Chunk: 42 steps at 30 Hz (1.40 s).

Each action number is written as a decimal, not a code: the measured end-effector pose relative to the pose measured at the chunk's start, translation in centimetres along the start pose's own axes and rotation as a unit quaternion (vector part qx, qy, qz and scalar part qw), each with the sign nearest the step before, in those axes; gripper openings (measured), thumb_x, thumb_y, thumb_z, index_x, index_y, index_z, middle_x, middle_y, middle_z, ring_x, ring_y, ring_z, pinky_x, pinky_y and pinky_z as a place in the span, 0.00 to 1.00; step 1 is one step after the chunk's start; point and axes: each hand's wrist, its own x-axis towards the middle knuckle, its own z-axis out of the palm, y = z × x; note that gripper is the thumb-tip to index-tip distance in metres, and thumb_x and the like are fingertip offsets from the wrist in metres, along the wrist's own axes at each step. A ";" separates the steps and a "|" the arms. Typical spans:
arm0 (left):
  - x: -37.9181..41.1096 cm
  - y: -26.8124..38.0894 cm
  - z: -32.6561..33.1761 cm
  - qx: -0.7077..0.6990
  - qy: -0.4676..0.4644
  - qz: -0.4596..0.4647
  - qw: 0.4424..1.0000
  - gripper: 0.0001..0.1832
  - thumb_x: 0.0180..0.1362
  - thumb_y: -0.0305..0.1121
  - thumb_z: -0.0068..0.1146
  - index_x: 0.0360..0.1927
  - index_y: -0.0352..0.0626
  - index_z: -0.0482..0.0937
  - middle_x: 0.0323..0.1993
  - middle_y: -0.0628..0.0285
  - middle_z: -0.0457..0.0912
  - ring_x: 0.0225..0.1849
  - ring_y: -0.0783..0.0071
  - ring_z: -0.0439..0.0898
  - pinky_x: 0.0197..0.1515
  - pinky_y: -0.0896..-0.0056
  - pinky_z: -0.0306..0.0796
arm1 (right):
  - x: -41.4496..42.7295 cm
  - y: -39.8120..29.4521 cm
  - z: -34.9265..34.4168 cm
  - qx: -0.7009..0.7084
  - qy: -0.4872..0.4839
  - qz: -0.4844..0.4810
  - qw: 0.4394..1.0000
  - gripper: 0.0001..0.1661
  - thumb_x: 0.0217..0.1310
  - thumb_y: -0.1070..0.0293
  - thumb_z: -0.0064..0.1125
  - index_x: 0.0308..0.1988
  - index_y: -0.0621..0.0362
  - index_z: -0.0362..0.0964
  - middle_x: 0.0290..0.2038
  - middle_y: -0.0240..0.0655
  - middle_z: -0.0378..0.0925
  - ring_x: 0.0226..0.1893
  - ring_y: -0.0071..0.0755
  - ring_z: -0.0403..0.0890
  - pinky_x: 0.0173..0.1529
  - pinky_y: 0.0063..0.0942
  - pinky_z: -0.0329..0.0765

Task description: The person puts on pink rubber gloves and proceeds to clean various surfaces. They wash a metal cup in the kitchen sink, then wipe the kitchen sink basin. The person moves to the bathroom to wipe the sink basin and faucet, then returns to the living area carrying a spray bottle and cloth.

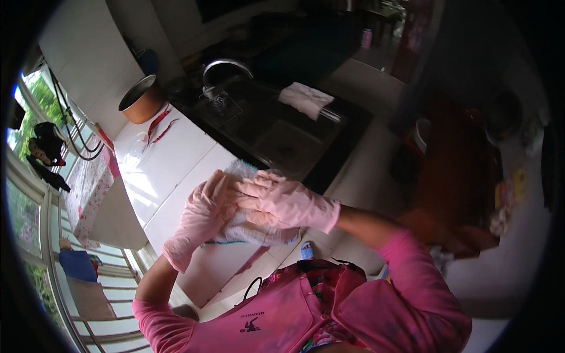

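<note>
A whitish terry cloth (pixel 260 231) with a teal-stitched edge is bunched between my hands at the front end of the white tiled counter. My left hand (pixel 205 212), in a pale pink glove, holds it from the left with fingers pointing away from me. From the other side my right hand (pixel 282 200), gloved alike, grips the cloth with its fingers extended across the top. The fingertips of both hands nearly meet. Their palms and much of the cloth's middle are hidden. How much of the cloth rests on the counter, I cannot tell.
Beyond the cloth lies a dark sink (pixel 282 141) with a chrome faucet (pixel 227 64). Another white cloth (pixel 306 99) drapes over its far right rim. A copper-coloured pot (pixel 143 101) and red chili peppers (pixel 161 125) sit on the tiled counter (pixel 185 176). Windows line the left.
</note>
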 end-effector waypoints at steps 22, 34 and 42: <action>24.2 7.2 3.6 -0.559 0.148 -0.367 0.728 0.10 0.46 0.17 0.51 0.33 0.41 0.70 0.28 0.68 0.71 0.31 0.82 0.71 0.36 0.80 0.66 | -9.7 31.4 -7.1 0.723 -0.130 0.198 0.649 0.37 0.68 0.49 0.49 0.68 0.56 0.54 0.62 0.39 0.67 0.63 0.30 0.66 0.67 0.28 0.61; 40.3 1.7 12.4 -0.728 0.204 -0.284 0.590 0.23 0.51 0.23 0.51 0.53 0.31 0.71 0.43 0.56 0.78 0.45 0.68 0.79 0.52 0.70 0.73 | -6.4 41.0 -6.5 0.838 0.022 0.255 0.482 0.33 0.67 0.59 0.53 0.65 0.60 0.56 0.62 0.40 0.66 0.63 0.36 0.67 0.67 0.37 0.65; 40.1 3.0 20.2 -0.765 0.370 -0.283 0.445 0.17 0.59 0.27 0.55 0.51 0.31 0.73 0.43 0.57 0.79 0.46 0.68 0.79 0.52 0.68 0.74 | -7.4 55.7 -5.9 0.783 -0.012 0.263 0.563 0.22 0.70 0.64 0.50 0.60 0.57 0.67 0.55 0.35 0.75 0.55 0.27 0.74 0.61 0.28 0.70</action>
